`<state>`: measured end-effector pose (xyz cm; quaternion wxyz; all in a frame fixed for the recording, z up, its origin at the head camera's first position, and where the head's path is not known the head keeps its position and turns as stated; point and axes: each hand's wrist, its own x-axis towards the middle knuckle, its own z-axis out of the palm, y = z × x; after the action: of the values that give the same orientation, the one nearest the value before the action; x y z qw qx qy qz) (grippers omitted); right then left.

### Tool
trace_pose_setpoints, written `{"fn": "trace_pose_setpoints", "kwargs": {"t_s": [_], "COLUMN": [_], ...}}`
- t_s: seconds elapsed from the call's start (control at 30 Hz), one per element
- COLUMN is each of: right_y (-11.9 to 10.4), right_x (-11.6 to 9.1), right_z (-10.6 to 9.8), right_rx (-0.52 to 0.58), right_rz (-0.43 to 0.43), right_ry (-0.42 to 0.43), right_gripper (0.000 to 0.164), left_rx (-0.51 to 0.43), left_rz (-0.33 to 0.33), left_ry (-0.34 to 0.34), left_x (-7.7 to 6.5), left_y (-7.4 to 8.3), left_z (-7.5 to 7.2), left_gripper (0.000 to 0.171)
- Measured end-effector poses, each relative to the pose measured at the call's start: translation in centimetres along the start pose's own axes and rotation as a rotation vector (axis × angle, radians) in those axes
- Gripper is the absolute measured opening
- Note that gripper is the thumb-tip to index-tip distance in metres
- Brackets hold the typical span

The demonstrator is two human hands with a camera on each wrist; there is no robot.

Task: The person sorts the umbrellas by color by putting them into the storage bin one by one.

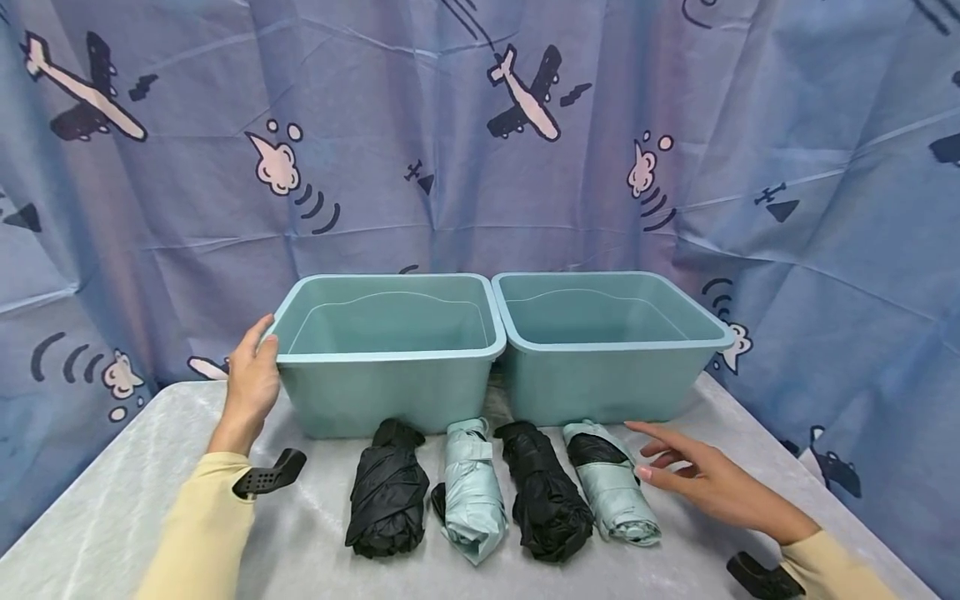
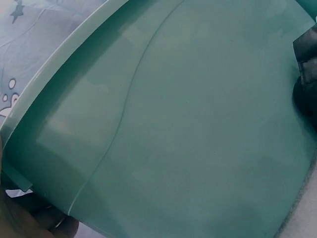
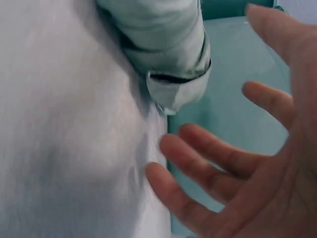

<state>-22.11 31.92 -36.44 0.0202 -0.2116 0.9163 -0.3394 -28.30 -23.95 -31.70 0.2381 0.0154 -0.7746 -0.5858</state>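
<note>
Two pale green plastic bins stand side by side. My left hand (image 1: 251,379) holds the rim at the left end of the left bin (image 1: 382,396); in the left wrist view its fingers (image 2: 42,218) curl beneath that rim. Before the bins lie folded umbrellas: a black one (image 1: 387,492), a pale green one (image 1: 474,492), another black one (image 1: 546,496) and another pale green one (image 1: 615,487). My right hand (image 1: 708,479) hovers beside the rightmost umbrella, fingers spread and holding nothing. The right wrist view shows a gap between it and that umbrella (image 3: 166,44).
The right bin (image 1: 600,383) touches or nearly touches the left bin at the rim. A whitish cloth covers the table (image 1: 322,533). Behind the bins hangs a blue curtain (image 1: 450,150) printed with planes. Each wrist wears a black band.
</note>
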Motion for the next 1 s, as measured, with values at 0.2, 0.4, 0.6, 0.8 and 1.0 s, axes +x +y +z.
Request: {"fn": "trace_pose_setpoints", "kwargs": {"t_s": [0.2,0.4,0.6,0.8,1.0], "right_y": [-0.2,-1.0,-1.8,-2.3,-2.7], "right_x": [1.4,3.0,3.8,3.8,4.2], "right_z": [0.3,0.8,1.3,2.2,3.1], "right_rx": [0.097,0.096,0.132,0.172,0.21], "right_rz": [-0.061,-0.078,0.001,0.069,0.114], "right_ry": [-0.171,-0.26,-0.258,-0.207,-0.196], "right_gripper": [0.063,0.068,0.073,0.078,0.081], "left_rx": [-0.008,-0.046,-0.053,-0.059,-0.057], "left_rz": [0.004,0.006,0.015,0.021,0.02], "left_ry": [0.009,0.005,0.01,0.001,0.015], "left_x": [0.1,0.1,0.2,0.3,0.2], "left_y": [0.0,-0.1,-0.2,-0.4,-0.3], "left_z": [0.1,0.2,0.4,0.7,0.3], "left_gripper": [0.055,0.055,0.055,0.055,0.054]}}
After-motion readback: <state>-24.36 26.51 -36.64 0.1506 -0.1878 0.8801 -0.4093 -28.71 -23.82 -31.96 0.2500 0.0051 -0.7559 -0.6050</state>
